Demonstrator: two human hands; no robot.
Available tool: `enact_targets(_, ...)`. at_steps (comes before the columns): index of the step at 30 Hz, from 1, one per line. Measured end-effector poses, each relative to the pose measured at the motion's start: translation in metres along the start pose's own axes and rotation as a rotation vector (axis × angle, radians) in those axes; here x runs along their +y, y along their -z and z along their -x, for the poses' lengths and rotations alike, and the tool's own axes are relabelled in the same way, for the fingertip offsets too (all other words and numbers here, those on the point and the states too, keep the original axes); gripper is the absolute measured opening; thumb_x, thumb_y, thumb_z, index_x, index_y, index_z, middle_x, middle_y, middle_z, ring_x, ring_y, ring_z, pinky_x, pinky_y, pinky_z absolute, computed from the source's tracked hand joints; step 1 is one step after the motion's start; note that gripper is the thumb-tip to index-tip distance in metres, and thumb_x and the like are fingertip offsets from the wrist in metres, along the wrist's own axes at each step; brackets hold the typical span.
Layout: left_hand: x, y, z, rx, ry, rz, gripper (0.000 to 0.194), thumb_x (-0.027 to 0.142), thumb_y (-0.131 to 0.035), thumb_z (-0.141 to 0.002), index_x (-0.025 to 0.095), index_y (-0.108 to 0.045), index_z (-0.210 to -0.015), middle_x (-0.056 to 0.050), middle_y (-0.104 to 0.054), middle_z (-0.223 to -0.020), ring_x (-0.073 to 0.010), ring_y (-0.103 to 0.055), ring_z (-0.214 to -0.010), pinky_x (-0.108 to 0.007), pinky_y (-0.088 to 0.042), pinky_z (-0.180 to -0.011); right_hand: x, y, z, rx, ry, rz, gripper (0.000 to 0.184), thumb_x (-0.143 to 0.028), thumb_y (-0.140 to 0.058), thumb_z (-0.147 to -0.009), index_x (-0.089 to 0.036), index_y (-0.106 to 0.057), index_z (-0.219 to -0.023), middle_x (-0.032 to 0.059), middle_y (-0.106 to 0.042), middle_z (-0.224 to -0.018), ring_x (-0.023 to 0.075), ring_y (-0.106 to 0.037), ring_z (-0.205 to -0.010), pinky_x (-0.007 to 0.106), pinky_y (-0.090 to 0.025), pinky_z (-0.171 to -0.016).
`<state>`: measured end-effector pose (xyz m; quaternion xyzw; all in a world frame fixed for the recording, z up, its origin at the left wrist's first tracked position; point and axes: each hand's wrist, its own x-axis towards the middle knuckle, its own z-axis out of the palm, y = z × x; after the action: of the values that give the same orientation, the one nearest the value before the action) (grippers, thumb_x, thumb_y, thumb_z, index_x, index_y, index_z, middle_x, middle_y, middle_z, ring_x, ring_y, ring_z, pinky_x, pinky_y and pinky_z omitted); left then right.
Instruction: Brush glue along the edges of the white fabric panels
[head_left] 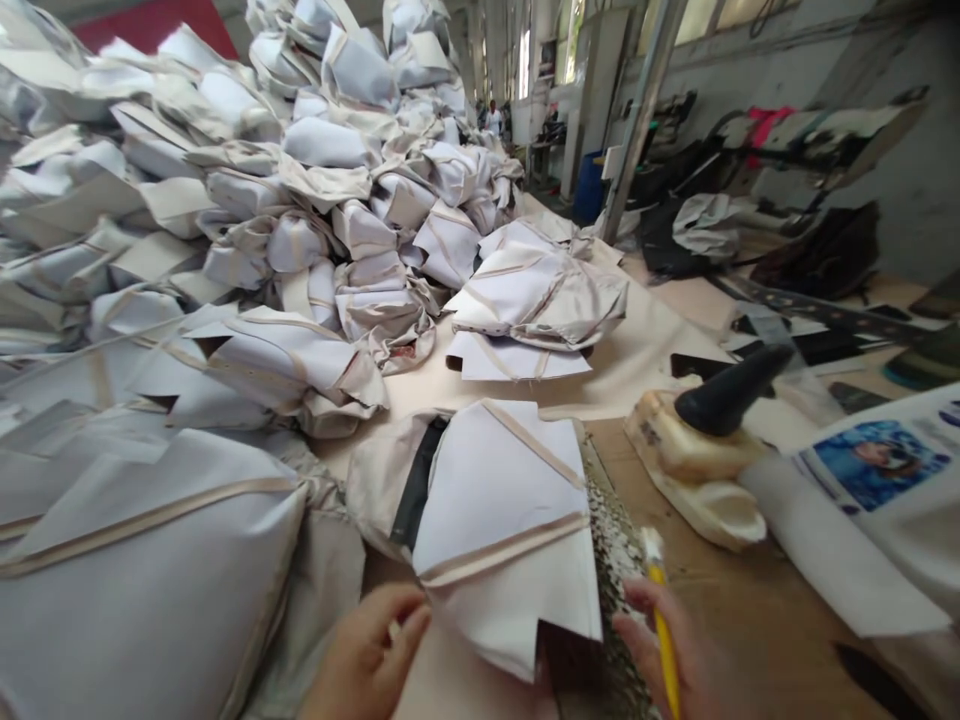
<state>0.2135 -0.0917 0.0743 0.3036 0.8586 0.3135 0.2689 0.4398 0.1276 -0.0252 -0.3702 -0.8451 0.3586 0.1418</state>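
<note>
A white sewn panel (502,500) with beige tape strips, grey fabric and a dark strip at its left side lies in front of me. My left hand (367,650) is at the panel's lower left edge, thumb and forefinger curled together; whether they grip that edge is hidden. In my right hand (660,640) is a brush (662,630) with a yellow handle and pale, coated bristles pointing up. This hand is just right of the panel, over a narrow board (611,530) crusted with whitish residue.
A tall heap of similar white pieces (315,150) fills the left and back. One large piece (150,580) lies near left. At right stand a cut-open plastic container (697,470) with a black cone on it and a white printed sack (885,480). A metal post (637,120) rises behind.
</note>
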Motion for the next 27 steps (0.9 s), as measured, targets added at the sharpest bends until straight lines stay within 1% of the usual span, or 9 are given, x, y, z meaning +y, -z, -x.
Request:
enact_targets(2, 0.000, 0.019, -0.031, 0.207, -0.119, -0.121, 0.034, 0.048, -0.052, -0.078, 0.020, -0.063, -0.094, -0.008, -0.060, -0.106, -0.0255, -0.052, -0.103, -0.036, -0.040, -0.093, -0.003, -0.006, 0.000, -0.015, -0.055, -0.037, 0.041, -0.054, -0.045, -0.081, -0.020, -0.050, -0.103, 0.0103, -0.068, -0.095, 0.0232, -0.066, -0.085, 0.032, -0.056, -0.070)
enact_targets(3, 0.000, 0.023, -0.049, 0.234, -0.134, -0.148, 0.038, 0.046, -0.054, -0.076, 0.018, -0.061, -0.101, -0.010, -0.056, -0.116, -0.0270, -0.046, -0.113, -0.039, -0.034, -0.101, -0.007, -0.009, 0.000, -0.011, -0.073, -0.066, 0.041, -0.053, -0.045, -0.082, -0.019, -0.048, -0.105, 0.0110, -0.068, -0.093, 0.0234, -0.066, -0.084, 0.033, -0.056, -0.069)
enact_targets(7, -0.003, 0.005, -0.112, 0.125, 0.177, -0.072, 0.065, 0.043, -0.057, -0.075, 0.008, -0.040, -0.127, -0.017, -0.044, -0.130, -0.0281, -0.042, -0.120, -0.039, -0.032, -0.103, -0.028, -0.026, -0.004, 0.087, -0.042, -0.174, 0.042, -0.047, -0.046, -0.083, -0.017, -0.041, -0.113, 0.0126, -0.065, -0.095, 0.0211, -0.065, -0.080, 0.034, -0.056, -0.069)
enact_targets(10, 0.001, -0.012, -0.133, 0.089, 0.278, -0.052, 0.075, 0.038, -0.070, -0.067, 0.007, -0.037, -0.128, -0.020, -0.049, -0.125, -0.0305, -0.048, -0.113, -0.039, -0.038, -0.097, -0.034, -0.043, -0.015, 0.201, 0.089, -0.137, 0.032, -0.036, -0.043, -0.086, -0.017, -0.042, -0.111, 0.0169, -0.057, -0.114, 0.0236, -0.060, -0.100, 0.041, -0.053, -0.083)
enact_targets(15, 0.020, -0.009, -0.114, 0.095, 0.338, 0.011, 0.044, 0.029, -0.058, -0.076, 0.012, -0.045, -0.115, -0.012, -0.062, -0.102, -0.0223, -0.062, -0.087, -0.030, -0.050, -0.075, -0.028, -0.044, -0.017, 0.278, 0.186, -0.082, 0.022, -0.018, -0.033, -0.087, -0.018, -0.043, -0.107, 0.0157, -0.050, -0.125, 0.0228, -0.049, -0.117, 0.044, -0.048, -0.094)
enact_targets(18, 0.023, -0.003, -0.079, 0.118, 0.279, 0.026, 0.050, 0.040, -0.055, -0.076, 0.015, -0.042, -0.118, -0.011, -0.060, -0.104, -0.0245, -0.060, -0.092, -0.035, -0.049, -0.079, -0.015, -0.029, 0.004, 0.270, 0.216, -0.086, 0.022, -0.018, -0.037, -0.087, -0.019, -0.041, -0.109, 0.0127, -0.051, -0.124, 0.0200, -0.050, -0.116, 0.041, -0.048, -0.095)
enact_targets(20, 0.018, -0.001, -0.057, 0.049, 0.234, -0.046, 0.055, 0.049, -0.054, -0.074, 0.015, -0.045, -0.116, -0.012, -0.060, -0.102, -0.0281, -0.059, -0.093, -0.040, -0.048, -0.081, -0.001, -0.021, 0.023, 0.242, 0.232, -0.022, 0.022, -0.017, -0.039, -0.087, -0.019, -0.042, -0.109, 0.0118, -0.053, -0.121, 0.0194, -0.052, -0.114, 0.039, -0.049, -0.093)
enact_targets(24, 0.019, -0.002, -0.048, 0.146, -0.042, -0.437, 0.055, 0.054, -0.047, -0.075, 0.011, -0.054, -0.109, -0.017, -0.053, -0.115, -0.0324, -0.047, -0.111, -0.048, -0.038, -0.096, 0.023, -0.020, 0.048, 0.159, 0.333, 0.191, 0.029, -0.011, -0.037, -0.084, -0.018, -0.045, -0.111, 0.0118, -0.058, -0.112, 0.0215, -0.057, -0.102, 0.039, -0.053, -0.084)
enact_targets(27, 0.043, -0.022, -0.069, 0.154, -0.296, -0.657, 0.051, 0.047, -0.044, -0.083, 0.017, -0.049, -0.124, -0.012, -0.032, -0.141, -0.0309, -0.016, -0.133, -0.052, -0.018, -0.107, 0.028, -0.024, 0.049, 0.121, 0.330, 0.330, 0.030, -0.009, -0.040, -0.081, -0.018, -0.050, -0.109, 0.0122, -0.060, -0.103, 0.0267, -0.057, -0.096, 0.046, -0.052, -0.079)
